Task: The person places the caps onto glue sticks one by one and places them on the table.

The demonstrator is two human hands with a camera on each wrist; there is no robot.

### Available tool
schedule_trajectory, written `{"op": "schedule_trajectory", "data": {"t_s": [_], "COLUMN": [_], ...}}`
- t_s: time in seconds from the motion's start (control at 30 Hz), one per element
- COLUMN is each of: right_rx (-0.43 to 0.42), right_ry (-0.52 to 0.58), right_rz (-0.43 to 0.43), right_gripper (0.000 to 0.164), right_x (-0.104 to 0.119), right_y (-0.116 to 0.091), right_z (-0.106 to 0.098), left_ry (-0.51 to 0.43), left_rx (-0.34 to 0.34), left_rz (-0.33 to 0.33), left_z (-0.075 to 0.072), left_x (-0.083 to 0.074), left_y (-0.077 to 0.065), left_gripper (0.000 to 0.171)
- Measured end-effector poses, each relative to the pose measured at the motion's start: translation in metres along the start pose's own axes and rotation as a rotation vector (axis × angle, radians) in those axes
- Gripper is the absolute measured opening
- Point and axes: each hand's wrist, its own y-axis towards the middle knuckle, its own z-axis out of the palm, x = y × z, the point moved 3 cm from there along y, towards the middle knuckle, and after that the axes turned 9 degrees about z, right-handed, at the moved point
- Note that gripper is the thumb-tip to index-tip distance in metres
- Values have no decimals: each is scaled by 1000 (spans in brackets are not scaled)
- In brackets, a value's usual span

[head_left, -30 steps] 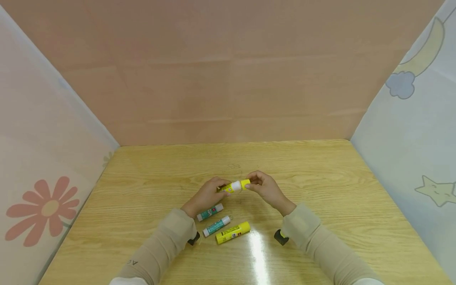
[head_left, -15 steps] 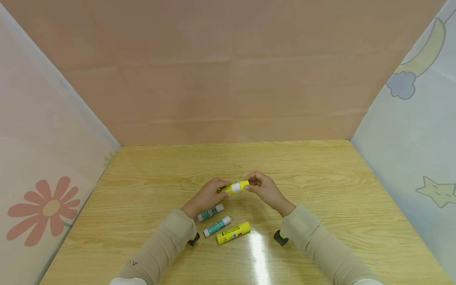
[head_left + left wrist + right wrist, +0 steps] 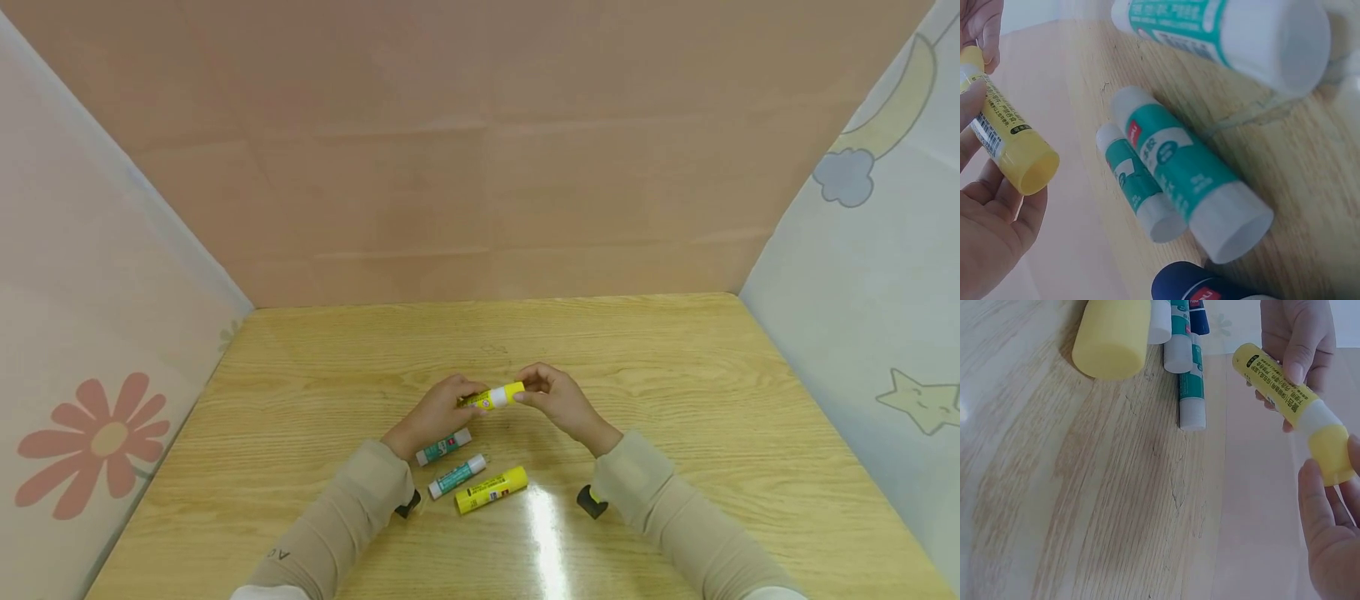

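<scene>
Above the table, a yellow glue stick (image 3: 480,401) with a white collar is held between both hands. My left hand (image 3: 437,410) grips its barrel (image 3: 1282,387), thumb along the printed side. Fingers and thumb of my right hand (image 3: 564,406) pinch the yellow cap (image 3: 1330,455), which sits against the white collar. The bottom end of the glue stick (image 3: 1038,169) points toward the left wrist camera. On the table below lie a second yellow glue stick (image 3: 491,490) and green-and-white glue sticks (image 3: 457,477), one of them (image 3: 442,447) close by my left wrist.
The left wrist view shows three green-and-white glue sticks (image 3: 1182,169) and part of a dark blue glue stick (image 3: 1200,284). My left arm covers some of these in the head view. Upright printed panels (image 3: 480,208) enclose the wooden table (image 3: 675,358) at the back and sides.
The yellow cap has moved slightly left onto the glue stick, closing the small gap at the white collar. My right hand shifted a little with it; the sticks on the table stayed put.
</scene>
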Motion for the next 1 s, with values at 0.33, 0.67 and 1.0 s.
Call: {"op": "schedule_trajectory", "data": {"t_s": [0.33,0.67,1.0], "right_rx": [-11,-28,-27], "right_ry": [-7,-44,-71], "right_rz": [9,4,5], "right_gripper": [24,23,23], "right_x": [-1,-2,-2], "right_y": [0,0,1], "right_z": [1,2,4], "left_ry": [49,52,78], "left_rx": [2,-17,-18], "left_rz": [37,12,55], "left_z": [0,0,2], "left_x": [-3,-2,-3], "left_y": [0,2,2], "left_gripper": [34,28,21]}}
